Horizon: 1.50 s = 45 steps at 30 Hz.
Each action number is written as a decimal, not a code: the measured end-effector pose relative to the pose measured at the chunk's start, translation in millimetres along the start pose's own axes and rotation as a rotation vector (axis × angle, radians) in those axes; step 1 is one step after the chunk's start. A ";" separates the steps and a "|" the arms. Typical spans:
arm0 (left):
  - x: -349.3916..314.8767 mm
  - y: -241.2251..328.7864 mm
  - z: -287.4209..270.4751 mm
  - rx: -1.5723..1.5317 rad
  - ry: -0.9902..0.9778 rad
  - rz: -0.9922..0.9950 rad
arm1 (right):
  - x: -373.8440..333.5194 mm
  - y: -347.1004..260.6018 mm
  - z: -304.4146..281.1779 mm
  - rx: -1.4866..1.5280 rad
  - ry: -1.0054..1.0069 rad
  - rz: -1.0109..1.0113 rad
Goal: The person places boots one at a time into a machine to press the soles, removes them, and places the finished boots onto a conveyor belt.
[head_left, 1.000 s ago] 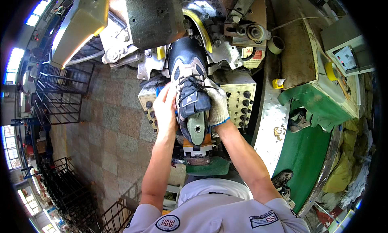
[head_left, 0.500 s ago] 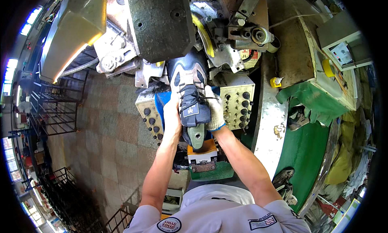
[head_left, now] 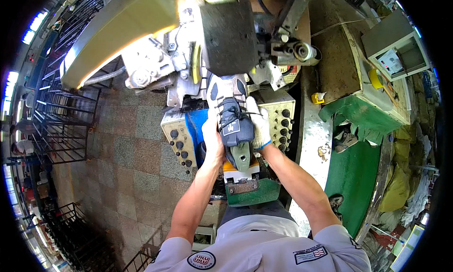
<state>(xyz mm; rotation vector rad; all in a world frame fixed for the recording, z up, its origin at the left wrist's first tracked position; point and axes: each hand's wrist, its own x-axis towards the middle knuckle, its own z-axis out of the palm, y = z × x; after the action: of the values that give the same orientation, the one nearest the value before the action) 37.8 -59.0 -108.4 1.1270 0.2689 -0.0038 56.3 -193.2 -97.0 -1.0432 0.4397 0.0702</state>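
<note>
A grey and dark-blue laced shoe upper (head_left: 230, 112) is stretched over a green last (head_left: 242, 160), its heel end towards me. My bare left hand (head_left: 213, 133) grips its left side. On the right side, my right hand (head_left: 259, 123), in a white knit glove with a blue cuff edge, closes round it. The toe end points away from me and is hidden beneath a dark metal block (head_left: 230, 41) of the machine. Metal clamp plates (head_left: 181, 89) stand beside the toe. Under the last's heel sits an orange-topped support (head_left: 236, 167).
Knobbed control panels (head_left: 175, 141) flank the shoe. A large yellowish machine cover (head_left: 120, 36) hangs at upper left. To the right are a metal ledge (head_left: 312, 140), a green conveyor surface (head_left: 356, 173) with shoes, and a bench with a tape roll (head_left: 376, 78). Black racks (head_left: 71, 130) stand left.
The shoe sits slightly further right in the view, with both hands still on it. The dark block and yellowish cover appear shifted right, and less of the toe shows.
</note>
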 end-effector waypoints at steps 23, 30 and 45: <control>-127.7 -99.9 -133.6 0.936 0.301 0.019 | -141.3 -43.1 -148.9 -0.225 0.044 -0.072; -188.9 159.0 -70.8 0.546 0.101 0.204 | -188.9 -74.7 -63.8 -0.234 -0.355 -0.145; -158.7 75.0 94.2 0.992 0.314 0.709 | -203.6 -143.1 -468.6 -0.605 0.350 0.366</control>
<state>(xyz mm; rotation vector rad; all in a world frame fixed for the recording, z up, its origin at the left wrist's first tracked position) -85.5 -131.6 30.2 2.1663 0.1212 0.7437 -241.0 -632.7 -100.6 -1.5661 0.9640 0.3680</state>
